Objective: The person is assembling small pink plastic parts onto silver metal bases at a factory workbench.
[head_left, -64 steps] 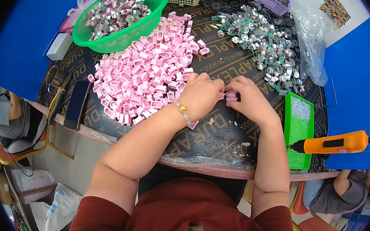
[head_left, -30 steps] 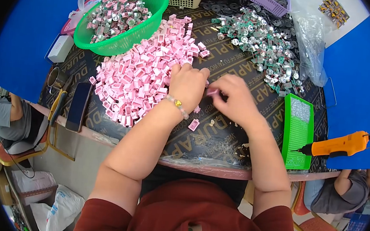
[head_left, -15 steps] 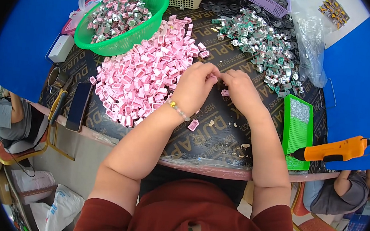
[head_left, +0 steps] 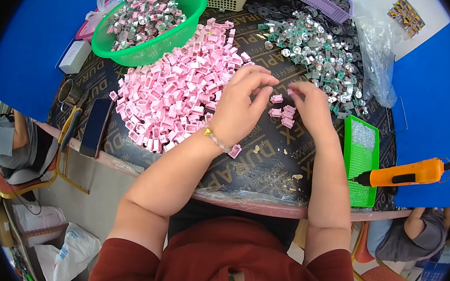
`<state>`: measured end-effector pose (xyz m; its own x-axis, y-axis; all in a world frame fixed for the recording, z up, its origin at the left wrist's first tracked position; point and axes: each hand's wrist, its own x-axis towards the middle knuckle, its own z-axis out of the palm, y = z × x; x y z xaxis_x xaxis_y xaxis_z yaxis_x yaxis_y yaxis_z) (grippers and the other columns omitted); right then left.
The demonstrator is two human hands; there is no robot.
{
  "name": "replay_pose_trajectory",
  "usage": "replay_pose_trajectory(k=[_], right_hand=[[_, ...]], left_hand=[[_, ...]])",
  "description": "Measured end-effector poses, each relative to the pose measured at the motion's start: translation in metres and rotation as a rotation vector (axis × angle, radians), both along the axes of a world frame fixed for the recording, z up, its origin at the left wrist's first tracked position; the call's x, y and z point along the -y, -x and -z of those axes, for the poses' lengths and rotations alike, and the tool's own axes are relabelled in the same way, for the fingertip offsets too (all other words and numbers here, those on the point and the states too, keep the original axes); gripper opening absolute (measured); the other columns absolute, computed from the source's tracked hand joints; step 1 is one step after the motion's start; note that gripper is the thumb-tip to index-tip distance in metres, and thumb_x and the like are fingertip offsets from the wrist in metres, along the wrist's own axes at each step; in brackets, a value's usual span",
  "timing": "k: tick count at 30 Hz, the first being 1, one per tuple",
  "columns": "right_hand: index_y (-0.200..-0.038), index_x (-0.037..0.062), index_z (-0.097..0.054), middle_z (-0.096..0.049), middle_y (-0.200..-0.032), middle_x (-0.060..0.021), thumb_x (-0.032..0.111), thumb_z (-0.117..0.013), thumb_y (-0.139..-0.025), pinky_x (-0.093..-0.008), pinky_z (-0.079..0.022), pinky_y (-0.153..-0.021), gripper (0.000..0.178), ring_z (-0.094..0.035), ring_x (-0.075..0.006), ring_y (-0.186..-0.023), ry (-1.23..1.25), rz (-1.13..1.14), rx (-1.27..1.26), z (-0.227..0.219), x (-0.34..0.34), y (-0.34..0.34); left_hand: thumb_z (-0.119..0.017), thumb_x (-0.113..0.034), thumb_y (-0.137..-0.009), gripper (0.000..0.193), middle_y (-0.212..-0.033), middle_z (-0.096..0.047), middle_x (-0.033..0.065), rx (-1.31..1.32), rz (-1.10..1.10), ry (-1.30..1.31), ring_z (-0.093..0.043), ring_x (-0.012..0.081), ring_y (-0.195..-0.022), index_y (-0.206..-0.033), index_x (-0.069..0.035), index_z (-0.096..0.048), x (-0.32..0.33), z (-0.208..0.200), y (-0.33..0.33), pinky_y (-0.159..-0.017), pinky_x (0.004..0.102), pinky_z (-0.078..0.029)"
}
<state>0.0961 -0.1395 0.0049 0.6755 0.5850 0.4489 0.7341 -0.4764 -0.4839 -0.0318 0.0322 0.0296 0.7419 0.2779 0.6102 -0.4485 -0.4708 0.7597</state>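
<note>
My right hand (head_left: 309, 106) pinches a small pink plastic housing (head_left: 292, 92) between thumb and fingertips. Just below its fingers, several loose pink housings (head_left: 287, 114) lie in a little cluster on the black table. My left hand (head_left: 247, 102) hovers at the right side of a big heap of pink housings (head_left: 184, 86), fingers and thumb apart with nothing between them. One more pink housing (head_left: 235, 151) lies by my left wrist, partly behind it.
Beyond my right hand spreads a pile of clear and green parts (head_left: 323, 53). A green basket (head_left: 146, 58) of assembled pieces stands back left. At right, an orange electric screwdriver (head_left: 407, 173) hangs over a green tray (head_left: 361, 168) of screws. A phone (head_left: 96, 128) lies left.
My hands have moved apart, and my left fingers have opened. The small cluster of pink housings now shows between them; only one was visible there before.
</note>
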Motion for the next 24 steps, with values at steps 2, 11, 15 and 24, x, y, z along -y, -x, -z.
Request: replay_pose_trajectory(k=[2,11,15,24], right_hand=[[-0.097,0.0004,-0.07,-0.068,-0.091,-0.0162,0.006,-0.066,-0.082,-0.0387,-0.051,-0.079,0.016,-0.065,-0.0328,-0.088,0.114,0.02,-0.144,-0.002,-0.002,0.003],[-0.101,0.0043,-0.068,-0.06,-0.1,-0.0136,0.02,-0.077,-0.075,-0.0376,-0.049,-0.084,0.031,-0.061,-0.0325,-0.095,0.208,-0.456,-0.19,-0.041,-0.03,0.087],[-0.098,0.0036,-0.066,-0.056,-0.093,-0.0116,0.016,-0.074,-0.077,-0.0396,-0.05,-0.077,0.025,-0.06,-0.0312,-0.088,0.382,-0.614,-0.161,-0.036,-0.048,0.124],[-0.094,0.0038,-0.064,-0.06,-0.098,-0.0107,0.001,-0.065,-0.08,-0.0377,-0.052,-0.074,0.014,-0.063,-0.0315,-0.087,0.205,-0.355,-0.165,-0.019,-0.003,0.111]], left_hand=[[-0.059,0.001,-0.088,0.016,-0.11,-0.058,0.0112,0.029,0.024,0.076,-0.061,0.0184,-0.098,-0.103,-0.002,-0.065,0.001,-0.007,0.005,-0.078,0.0284,-0.052],[-0.053,0.005,-0.09,0.021,-0.115,-0.055,0.01,0.236,0.148,0.313,-0.057,0.0146,-0.1,-0.105,-0.001,-0.066,-0.023,-0.081,0.077,-0.085,0.0258,-0.047],[-0.065,0.0,-0.081,0.021,-0.103,-0.058,0.0088,-0.086,-0.228,-0.072,-0.058,0.0166,-0.088,-0.102,-0.003,-0.067,-0.056,-0.06,0.134,-0.075,0.0273,-0.047],[-0.076,-0.004,-0.071,0.03,-0.091,-0.054,0.0115,-0.421,-0.314,-0.418,-0.057,0.0286,-0.079,-0.1,-0.004,-0.066,-0.055,0.037,0.19,-0.07,0.0383,-0.048]])
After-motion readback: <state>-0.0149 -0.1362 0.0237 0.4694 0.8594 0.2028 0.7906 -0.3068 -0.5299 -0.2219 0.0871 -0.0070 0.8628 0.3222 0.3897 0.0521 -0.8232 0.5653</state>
